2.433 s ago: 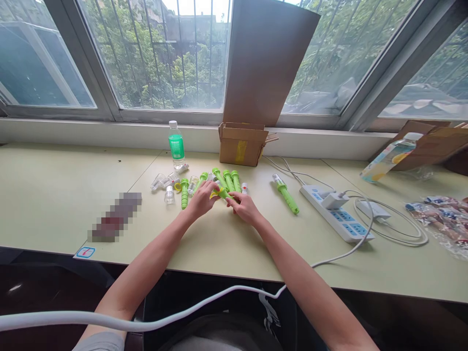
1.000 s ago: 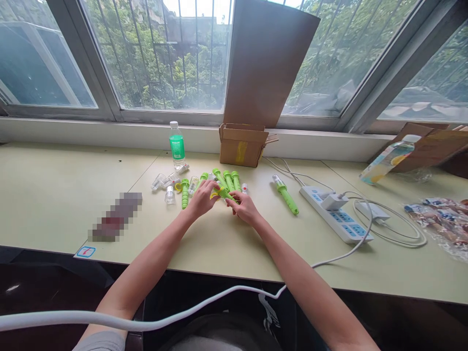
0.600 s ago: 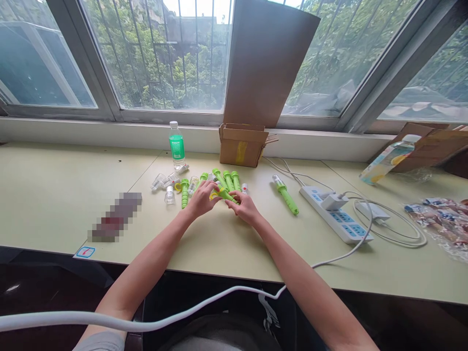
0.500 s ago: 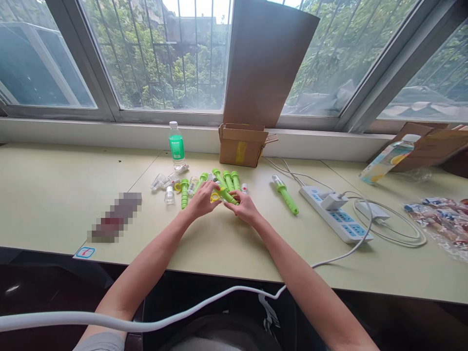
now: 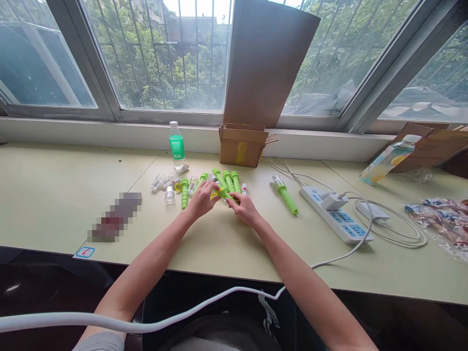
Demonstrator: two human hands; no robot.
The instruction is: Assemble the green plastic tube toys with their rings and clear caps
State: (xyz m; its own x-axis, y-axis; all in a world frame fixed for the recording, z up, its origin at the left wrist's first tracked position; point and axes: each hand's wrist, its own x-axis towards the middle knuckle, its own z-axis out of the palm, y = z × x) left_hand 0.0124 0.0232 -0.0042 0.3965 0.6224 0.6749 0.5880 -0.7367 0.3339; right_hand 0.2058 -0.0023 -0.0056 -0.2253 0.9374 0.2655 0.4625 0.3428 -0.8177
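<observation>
Both my hands meet over the middle of the table at one green ribbed plastic handle [image 5: 228, 196]. My right hand [image 5: 243, 207] grips its near end between thumb and fingers. My left hand [image 5: 202, 199] pinches a yellow ring [image 5: 215, 194] against the handle's far end; the fingers partly hide the contact. Just beyond lie several similar green handles, one of them a handle [image 5: 185, 194] beside my left hand. Clear plastic caps [image 5: 169, 196] are scattered left of them. To the right lies a green handle with a clear cap on it [image 5: 285, 195].
A water bottle [image 5: 177, 148] and a cardboard box [image 5: 243, 146] stand at the back by the window. On the right are a white power strip [image 5: 336, 214] with cables, a tilted drink bottle [image 5: 389, 160] and wrapped packets [image 5: 438, 217]. A white cable [image 5: 146, 325] crosses in front of me.
My left hand's fingers have closed in, and the yellow ring now sits against the green handle's end. My right fingers have shifted slightly on the handle.
</observation>
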